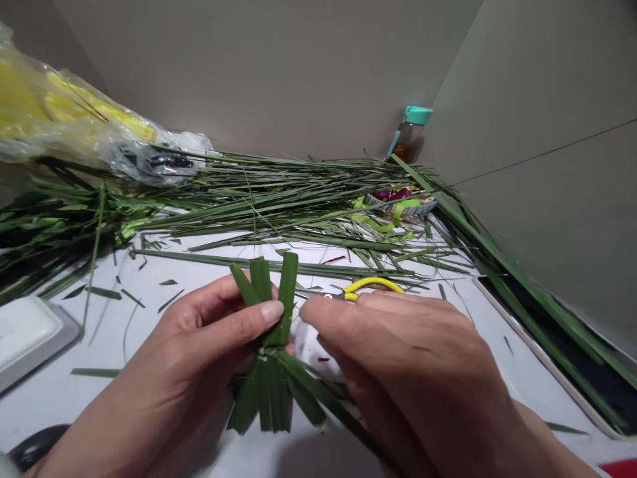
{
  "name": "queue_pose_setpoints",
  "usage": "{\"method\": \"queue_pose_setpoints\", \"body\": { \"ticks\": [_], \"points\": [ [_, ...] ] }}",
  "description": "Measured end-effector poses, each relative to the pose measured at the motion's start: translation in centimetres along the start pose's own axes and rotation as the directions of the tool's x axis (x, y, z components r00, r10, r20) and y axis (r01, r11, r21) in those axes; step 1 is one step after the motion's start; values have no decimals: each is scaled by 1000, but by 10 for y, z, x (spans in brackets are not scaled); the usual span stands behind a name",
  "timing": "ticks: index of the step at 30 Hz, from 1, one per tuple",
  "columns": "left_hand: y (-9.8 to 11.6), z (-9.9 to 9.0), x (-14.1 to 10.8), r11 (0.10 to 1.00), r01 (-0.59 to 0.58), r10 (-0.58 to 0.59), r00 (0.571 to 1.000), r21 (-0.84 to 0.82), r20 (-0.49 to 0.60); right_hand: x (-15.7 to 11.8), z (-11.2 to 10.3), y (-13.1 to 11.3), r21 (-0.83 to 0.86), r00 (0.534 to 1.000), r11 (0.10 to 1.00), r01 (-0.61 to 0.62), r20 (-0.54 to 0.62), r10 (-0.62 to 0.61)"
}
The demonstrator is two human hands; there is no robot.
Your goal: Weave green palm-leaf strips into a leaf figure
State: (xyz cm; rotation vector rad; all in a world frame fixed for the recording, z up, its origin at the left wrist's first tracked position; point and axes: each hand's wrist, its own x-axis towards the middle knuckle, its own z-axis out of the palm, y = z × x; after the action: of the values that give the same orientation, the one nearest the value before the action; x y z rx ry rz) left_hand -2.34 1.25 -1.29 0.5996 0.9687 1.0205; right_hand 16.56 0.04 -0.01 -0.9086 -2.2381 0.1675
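My left hand (174,352) grips a woven bundle of green palm-like leaf strips (271,372), with its thumb and fingers pressed around the knot at the centre. Several strips stick up above the knot and several hang below it. My right hand (413,372) sits just to the right of the bundle, fingers closed, with its fingertips close to the upright strips. Nothing shows between those fingers. Behind them lie yellow-handled scissors (371,285), partly hidden, and a long strip from the bundle passes beneath the right hand.
A large heap of long green leaf strips (279,199) covers the back of the white table (119,338), with cut scraps scattered nearby. A yellow-filled plastic bag (74,113), a teal-capped bottle (411,133), a small patterned basket (403,206), a white box (27,338) and a dark tray (547,352) surround the work.
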Motion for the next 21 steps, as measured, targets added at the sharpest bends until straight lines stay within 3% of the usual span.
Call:
{"method": "queue_pose_setpoints", "body": {
  "ticks": [2,6,21],
  "points": [
    [-2,-2,1,1000,-7,7,1000,10,-12,0,1,0,13,1000,1000,1,19,-1],
    [-6,-6,0,998,-12,13,1000,60,-21,0,0,0,59,978,988,-140,162,129],
    [-5,-8,4,987,-77,89,993,142,-76,-3,9,7,147,967,976,-159,224,124]
  ]
}}
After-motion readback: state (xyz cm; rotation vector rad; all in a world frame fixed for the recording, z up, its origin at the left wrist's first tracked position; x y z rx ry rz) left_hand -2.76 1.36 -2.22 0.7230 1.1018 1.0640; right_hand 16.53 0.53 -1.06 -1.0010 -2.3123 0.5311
